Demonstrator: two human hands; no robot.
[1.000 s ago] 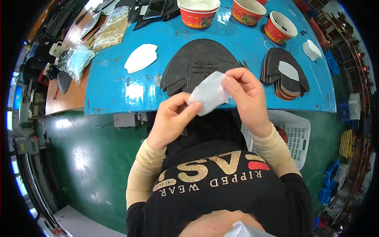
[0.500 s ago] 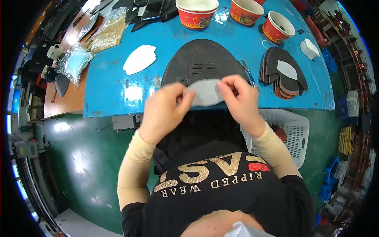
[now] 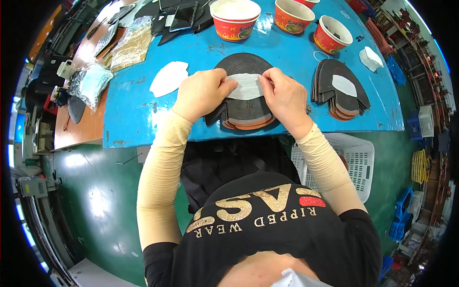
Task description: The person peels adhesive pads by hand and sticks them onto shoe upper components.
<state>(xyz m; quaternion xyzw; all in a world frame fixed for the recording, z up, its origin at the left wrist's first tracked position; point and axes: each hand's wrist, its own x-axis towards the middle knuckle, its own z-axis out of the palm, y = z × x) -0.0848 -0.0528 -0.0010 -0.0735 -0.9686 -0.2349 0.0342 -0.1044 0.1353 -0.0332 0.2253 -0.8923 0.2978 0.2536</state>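
Note:
A pale oval patch lies across a stack of dark, curved shoe-upper-like pieces near the front edge of the blue table. The stack's lower edge shows several brown and orange layers. My left hand pinches the patch's left end between thumb and fingers. At its right end, my right hand does the same, fingertips pressed down close to the dark surface. Both hands hide the sides of the stack. A second stack of such pieces, with a white patch on top, lies to the right.
A white cut piece lies left of my hands, and a folded white piece at the far right. Red paper tubs and a phone stand or lie at the back. A white basket sits below the table edge.
Both hands have moved away from me with the patch, from near the table edge onto the dark surface. The patch now covers the slits seen before, and the layered lower edges show.

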